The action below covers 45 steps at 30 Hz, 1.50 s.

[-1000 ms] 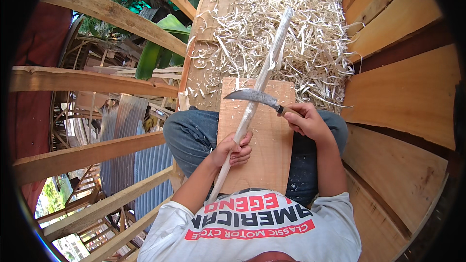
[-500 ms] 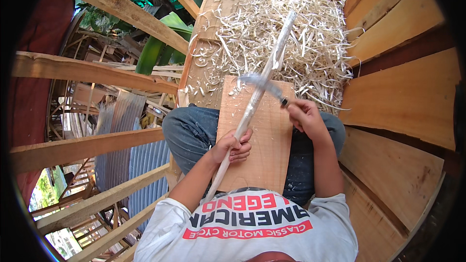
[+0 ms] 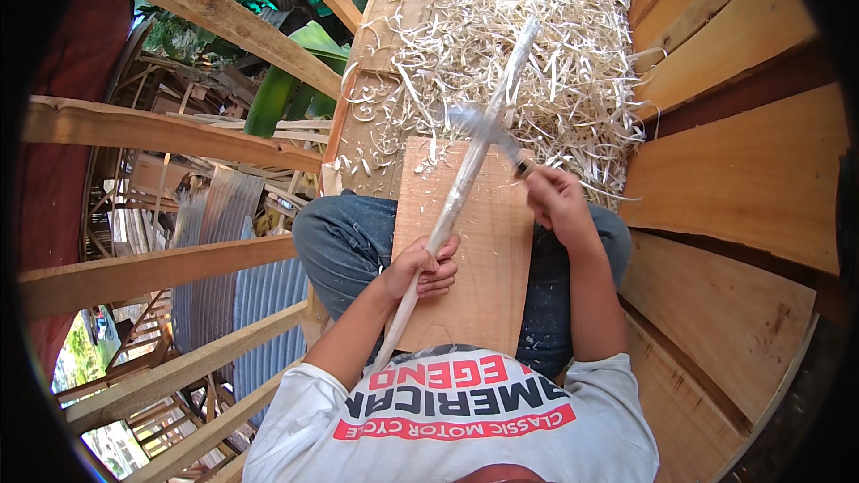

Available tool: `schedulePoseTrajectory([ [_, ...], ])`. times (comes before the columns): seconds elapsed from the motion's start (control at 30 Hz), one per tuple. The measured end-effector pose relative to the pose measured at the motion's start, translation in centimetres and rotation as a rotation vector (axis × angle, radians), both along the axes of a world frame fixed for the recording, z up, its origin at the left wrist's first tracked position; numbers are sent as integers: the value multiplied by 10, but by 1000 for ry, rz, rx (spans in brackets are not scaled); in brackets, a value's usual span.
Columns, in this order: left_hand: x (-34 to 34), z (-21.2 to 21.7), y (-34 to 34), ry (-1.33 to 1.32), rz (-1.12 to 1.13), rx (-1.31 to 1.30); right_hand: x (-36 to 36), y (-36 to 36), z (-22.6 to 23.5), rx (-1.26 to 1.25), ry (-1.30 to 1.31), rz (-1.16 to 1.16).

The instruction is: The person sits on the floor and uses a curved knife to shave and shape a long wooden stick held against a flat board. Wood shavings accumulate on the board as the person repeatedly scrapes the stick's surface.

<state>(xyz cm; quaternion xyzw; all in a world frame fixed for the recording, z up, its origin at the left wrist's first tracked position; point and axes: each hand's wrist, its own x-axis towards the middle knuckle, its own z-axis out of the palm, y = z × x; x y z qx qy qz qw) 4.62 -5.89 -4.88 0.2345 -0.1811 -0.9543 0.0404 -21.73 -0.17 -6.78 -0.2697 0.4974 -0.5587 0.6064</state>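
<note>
My left hand (image 3: 424, 269) is wrapped round a long pale wooden stick (image 3: 461, 184), which slants from my shirt up and away to the right. In my right hand (image 3: 558, 200) is the handle of a curved knife (image 3: 509, 147). Its blade, smeared by motion, crosses the stick above the left hand; I cannot tell whether the edge is cutting in. Beneath the stick a flat wooden board (image 3: 488, 277) lies across my lap, with a few small chips on it.
A heap of curled wood shavings (image 3: 573, 72) covers much of the plank floor (image 3: 371, 98) ahead. Wooden rails (image 3: 161, 268) run along the left, with corrugated metal sheets (image 3: 268, 304) beyond. Plank walling (image 3: 734, 179) stands close on the right.
The knife and my right hand have moved slightly farther away along the stick. My left hand keeps its grip on the stick. The whole view has shifted a little.
</note>
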Motion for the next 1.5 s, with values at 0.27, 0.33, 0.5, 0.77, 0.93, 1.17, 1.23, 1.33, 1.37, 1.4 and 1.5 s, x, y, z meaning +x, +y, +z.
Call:
schedulePoseTrajectory([
  [0.27,-2,2,-1,-9,-12,-11,-7,-7,-1,12,-32,-59],
  [0.33,-3,1,0,-7,-11,-13,-10,-17,5,121,-280,-587],
  [0.5,-2,0,0,22,-17,-50,-17,3,-15,-55,-193,-299],
  [0.77,-7,1,0,49,53,40,5,3,-9,-76,937,-52],
  [0.93,-5,-1,-1,73,32,64,16,0,4,-107,1039,-60],
  [1.17,-3,1,-2,32,-25,8,9,-13,-12,-94,1444,-223],
  [1.23,-3,3,-2,21,-32,-9,8,-16,-15,-107,1462,-286],
  [1.33,0,2,1,19,-31,-6,3,-20,-18,-129,1556,-320],
  [1.37,0,1,1,24,-31,-8,1,-22,-21,-137,1577,-331],
  [1.4,0,0,1,29,-31,-9,-1,-23,-24,-145,1597,-342],
  [1.5,-1,2,-1,36,-36,-40,-8,-29,-29,-165,1633,-382],
])
